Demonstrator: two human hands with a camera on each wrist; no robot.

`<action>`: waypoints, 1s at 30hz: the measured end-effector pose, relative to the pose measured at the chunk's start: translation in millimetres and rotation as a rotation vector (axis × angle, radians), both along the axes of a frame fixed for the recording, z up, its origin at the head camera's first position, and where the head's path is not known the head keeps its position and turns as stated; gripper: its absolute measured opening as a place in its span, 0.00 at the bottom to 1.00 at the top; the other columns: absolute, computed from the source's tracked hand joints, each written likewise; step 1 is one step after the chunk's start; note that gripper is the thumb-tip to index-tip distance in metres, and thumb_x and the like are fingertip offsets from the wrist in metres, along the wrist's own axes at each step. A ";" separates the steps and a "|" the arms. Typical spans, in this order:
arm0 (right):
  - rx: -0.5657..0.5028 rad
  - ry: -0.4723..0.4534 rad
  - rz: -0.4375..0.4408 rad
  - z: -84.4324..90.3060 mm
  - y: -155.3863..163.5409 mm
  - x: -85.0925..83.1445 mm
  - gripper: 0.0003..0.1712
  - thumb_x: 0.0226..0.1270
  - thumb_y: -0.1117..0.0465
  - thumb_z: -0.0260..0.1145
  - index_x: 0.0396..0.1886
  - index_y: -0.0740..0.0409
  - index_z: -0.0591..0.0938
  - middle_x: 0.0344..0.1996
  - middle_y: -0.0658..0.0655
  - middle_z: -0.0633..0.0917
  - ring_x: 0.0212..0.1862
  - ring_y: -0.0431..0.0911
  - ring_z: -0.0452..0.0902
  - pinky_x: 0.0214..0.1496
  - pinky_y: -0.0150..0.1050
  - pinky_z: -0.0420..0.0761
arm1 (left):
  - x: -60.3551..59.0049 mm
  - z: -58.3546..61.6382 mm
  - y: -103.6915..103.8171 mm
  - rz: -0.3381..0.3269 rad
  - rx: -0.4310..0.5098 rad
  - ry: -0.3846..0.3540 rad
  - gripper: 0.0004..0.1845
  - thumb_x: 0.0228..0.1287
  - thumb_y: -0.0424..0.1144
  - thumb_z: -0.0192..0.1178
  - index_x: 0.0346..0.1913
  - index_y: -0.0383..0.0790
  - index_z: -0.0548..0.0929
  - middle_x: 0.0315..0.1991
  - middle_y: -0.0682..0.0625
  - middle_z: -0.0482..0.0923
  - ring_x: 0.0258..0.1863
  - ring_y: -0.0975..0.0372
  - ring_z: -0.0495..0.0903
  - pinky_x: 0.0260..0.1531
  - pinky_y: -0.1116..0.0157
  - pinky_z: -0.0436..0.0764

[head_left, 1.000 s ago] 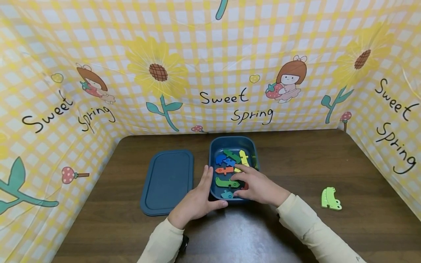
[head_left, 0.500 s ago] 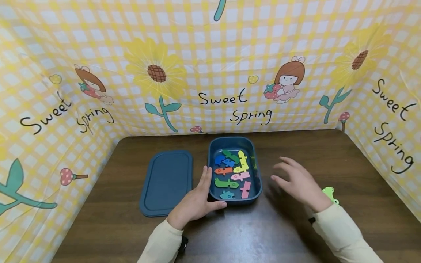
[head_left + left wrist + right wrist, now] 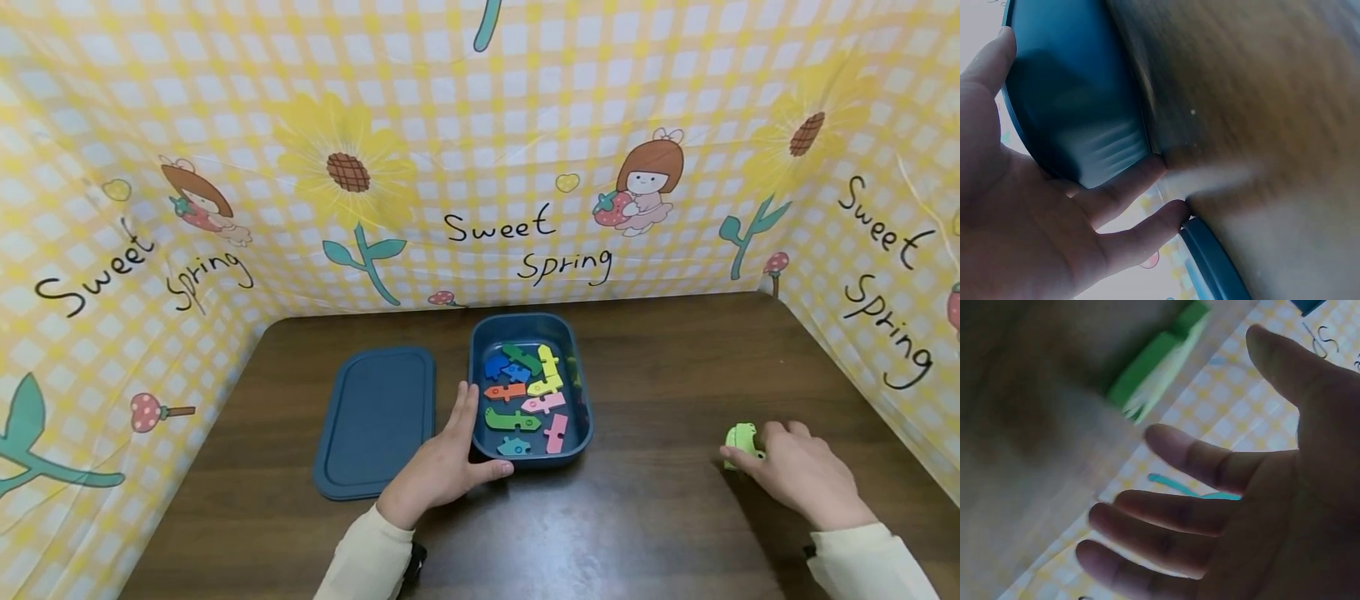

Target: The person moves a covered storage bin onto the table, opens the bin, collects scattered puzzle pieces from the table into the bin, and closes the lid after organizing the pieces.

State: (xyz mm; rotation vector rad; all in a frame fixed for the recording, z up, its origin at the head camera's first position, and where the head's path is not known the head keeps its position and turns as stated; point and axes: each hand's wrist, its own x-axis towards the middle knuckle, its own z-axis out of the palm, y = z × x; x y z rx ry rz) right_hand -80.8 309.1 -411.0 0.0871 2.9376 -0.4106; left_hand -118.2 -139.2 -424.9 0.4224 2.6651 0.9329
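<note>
My left hand [image 3: 438,467] lies against the near left corner of a dark blue box [image 3: 587,417], its fingers extended along the wall and thumb at the front. Flat puzzle pieces fill the box floor, among them an orange piece [image 3: 506,392], a green piece [image 3: 512,420] and a pink piece [image 3: 556,433]. Off to the right, my right hand [image 3: 806,471] hovers over a light green puzzle piece [image 3: 741,439] on the table and partly covers it. In the right wrist view, the fingers are spread and apart from that green piece [image 3: 1157,365].
Left of the box lies its dark blue lid [image 3: 378,421], flat on the brown wooden table [image 3: 645,517]. A yellow checked cloth [image 3: 480,133] rises behind the table and along both sides.
My right hand has left the box's inside and moved right to the light green piece. Two pink pieces it covered now show in the box. My left hand has stayed at the box.
</note>
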 end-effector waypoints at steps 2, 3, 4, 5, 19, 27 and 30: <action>0.014 -0.052 -0.024 -2.5 5.1 3.8 0.55 0.67 0.23 0.53 0.47 0.80 0.75 0.34 0.70 0.75 0.34 0.66 0.75 0.28 0.59 0.74 | 0.1 -0.4 -0.4 0.002 0.003 0.000 0.64 0.58 0.70 0.64 0.83 0.49 0.35 0.82 0.51 0.27 0.60 0.42 0.76 0.53 0.45 0.77; 0.021 -0.069 -0.028 -4.1 6.9 5.4 0.56 0.67 0.23 0.52 0.45 0.81 0.75 0.33 0.71 0.75 0.33 0.66 0.75 0.28 0.61 0.74 | 0.2 -0.6 -0.6 0.002 0.003 0.000 0.64 0.58 0.70 0.64 0.83 0.49 0.35 0.82 0.50 0.27 0.60 0.42 0.76 0.53 0.45 0.77; 0.025 -0.081 -0.034 -5.9 8.1 6.6 0.57 0.66 0.22 0.52 0.44 0.82 0.74 0.32 0.71 0.75 0.32 0.66 0.75 0.29 0.61 0.74 | 0.2 -0.9 -0.8 0.003 0.004 0.001 0.64 0.58 0.70 0.64 0.83 0.49 0.35 0.82 0.50 0.27 0.61 0.42 0.76 0.54 0.45 0.77; 0.028 -0.087 -0.041 -7.6 8.9 7.5 0.58 0.66 0.21 0.52 0.43 0.82 0.74 0.32 0.70 0.75 0.32 0.65 0.75 0.29 0.62 0.74 | 0.3 -1.1 -0.9 0.003 0.006 0.001 0.64 0.58 0.70 0.64 0.83 0.49 0.35 0.82 0.50 0.27 0.61 0.42 0.75 0.55 0.45 0.76; 0.021 -0.043 -0.006 -13.1 9.4 -0.7 0.49 0.68 0.31 0.60 0.57 0.77 0.71 0.40 0.76 0.73 0.36 0.69 0.75 0.27 0.61 0.74 | 1.5 1.4 0.0 0.006 0.012 0.009 0.64 0.58 0.69 0.65 0.83 0.48 0.35 0.82 0.48 0.28 0.62 0.42 0.75 0.54 0.44 0.76; -0.013 0.012 0.076 -21.1 15.6 -5.5 0.40 0.68 0.47 0.66 0.66 0.75 0.68 0.54 0.89 0.65 0.45 0.83 0.69 0.36 0.71 0.73 | 1.1 1.1 0.6 0.005 0.008 0.006 0.64 0.58 0.69 0.65 0.83 0.49 0.35 0.82 0.49 0.28 0.65 0.41 0.72 0.57 0.43 0.74; -0.020 0.025 0.084 -22.8 18.7 -7.8 0.44 0.67 0.44 0.69 0.63 0.78 0.69 0.54 0.90 0.64 0.47 0.86 0.66 0.40 0.73 0.72 | 0.9 0.5 0.5 0.006 0.008 0.006 0.64 0.58 0.69 0.66 0.83 0.49 0.35 0.82 0.49 0.28 0.64 0.41 0.72 0.56 0.43 0.75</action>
